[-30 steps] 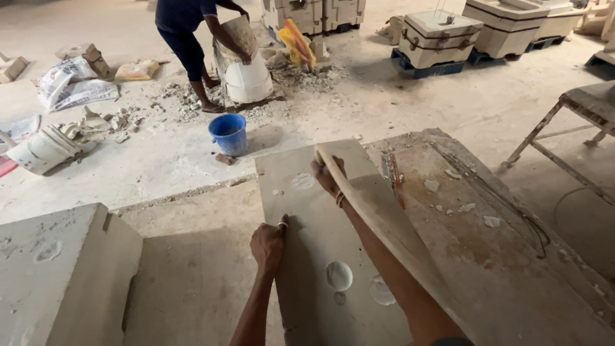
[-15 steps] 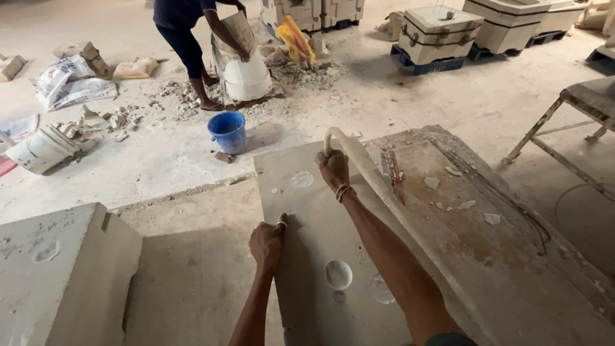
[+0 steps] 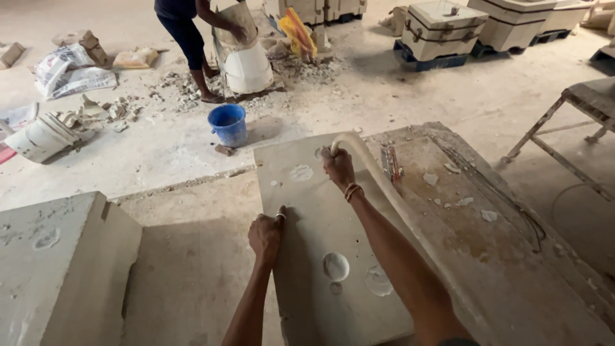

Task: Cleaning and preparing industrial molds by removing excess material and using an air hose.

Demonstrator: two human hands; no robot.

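A large pale plaster mould slab point(image 3: 320, 218) with round hollows lies in front of me. My left hand point(image 3: 265, 234) grips its near left edge. My right hand point(image 3: 339, 168) holds the far end of a second, thinner pale slab piece point(image 3: 375, 176) that stands tilted on edge along the right side of the first. Both rest on a dusty work table point(image 3: 512, 269).
Another plaster block point(image 3: 57, 269) sits at the left. On the floor beyond stand a blue bucket point(image 3: 229, 124) and rubble. Another person point(image 3: 192, 32) tips a sack into a white tub point(image 3: 246, 67). Stacked moulds point(image 3: 442, 32) at the back, a metal stand point(image 3: 576, 115) at the right.
My right hand has slid toward the far end of the tilted slab piece, which now stands steeper on its edge. My left hand stays on the slab's left edge.
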